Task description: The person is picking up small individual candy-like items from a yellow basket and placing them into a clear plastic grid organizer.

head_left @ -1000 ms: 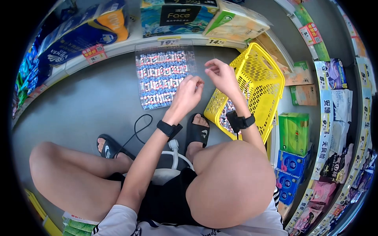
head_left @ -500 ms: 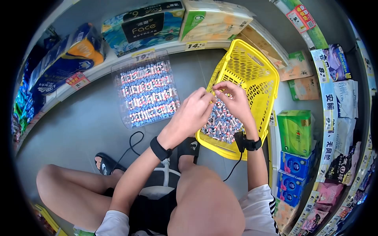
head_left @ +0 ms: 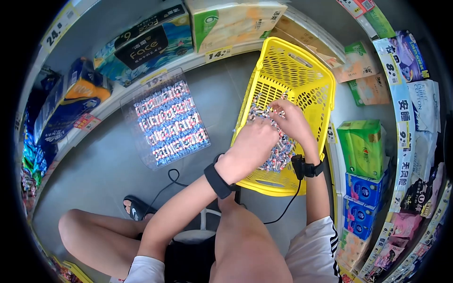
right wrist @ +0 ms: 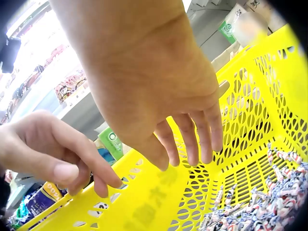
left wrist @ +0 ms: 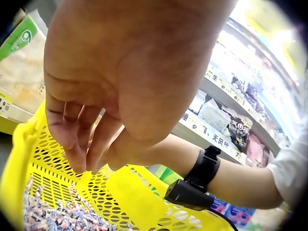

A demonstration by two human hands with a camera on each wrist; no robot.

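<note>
Left hand (head_left: 252,147) and right hand (head_left: 295,125) above wrapped sweets (right wrist: 274,204) in a yellow basket (head_left: 266,187).
The left fingers bend, thumb apart; the right ones hang slightly spread; neither visibly pinches anything. The loose heap lies toward the basket's near edge, seemingly for easy reach. More sweets form rows within a clear tray (head_left: 128,105) on the floor (head_left: 219,99), its walls probably keeping them orderly.

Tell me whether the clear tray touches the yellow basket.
Apart: the head view shows grey floor between the clear tray and the yellow basket.
</note>
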